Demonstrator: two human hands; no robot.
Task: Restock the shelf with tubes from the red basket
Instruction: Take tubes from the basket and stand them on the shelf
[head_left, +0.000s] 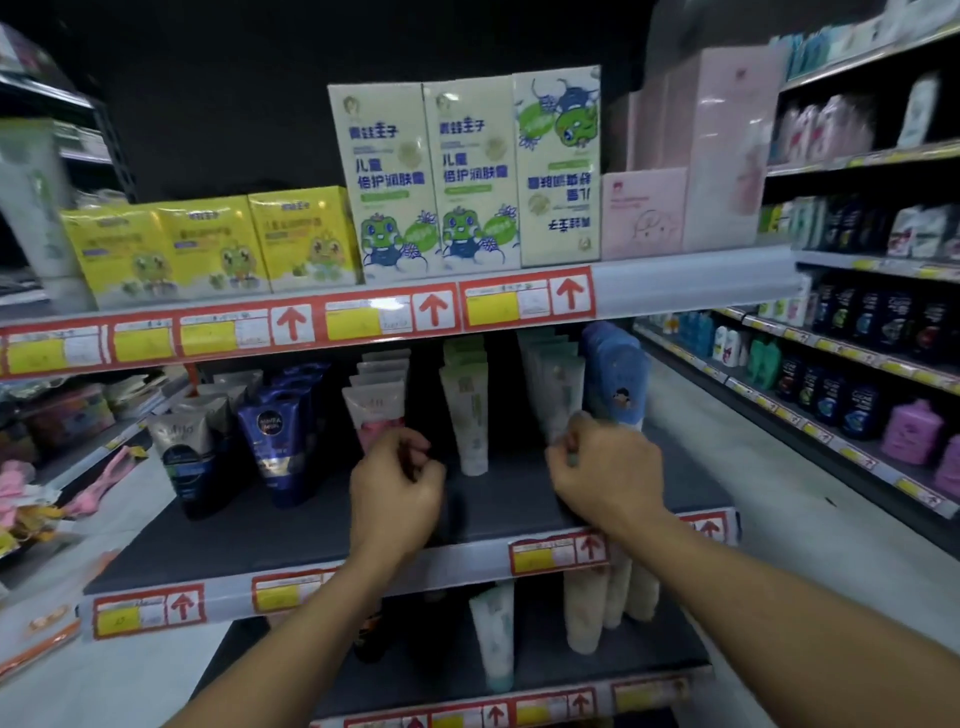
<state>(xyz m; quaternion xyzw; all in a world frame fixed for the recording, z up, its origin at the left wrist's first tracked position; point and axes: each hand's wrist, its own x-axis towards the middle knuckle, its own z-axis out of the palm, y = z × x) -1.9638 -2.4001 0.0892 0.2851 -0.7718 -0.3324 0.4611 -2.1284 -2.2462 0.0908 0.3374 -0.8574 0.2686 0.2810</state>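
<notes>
Both my hands reach over the dark middle shelf (291, 525), where rows of tubes stand upright. My left hand (397, 483) is curled just in front of a pink and white tube (376, 410); I cannot tell whether it touches it. Fingers of my right hand (605, 470) are closed around the bottom of a pale green tube (558, 395), beside a blue tube (618, 379). Between the hands stands a white tube (467, 421). Dark blue tubes (272, 436) and grey tubes (184, 447) stand further left. The red basket is not in view.
Yellow boxes (208, 244) and tall green-and-white cartons (431, 176) fill the top shelf, with pink boxes (644, 213) at its right. More tubes (493, 634) stand on the lower shelf. An aisle floor (727, 467) and bottle shelves (857, 364) lie to the right.
</notes>
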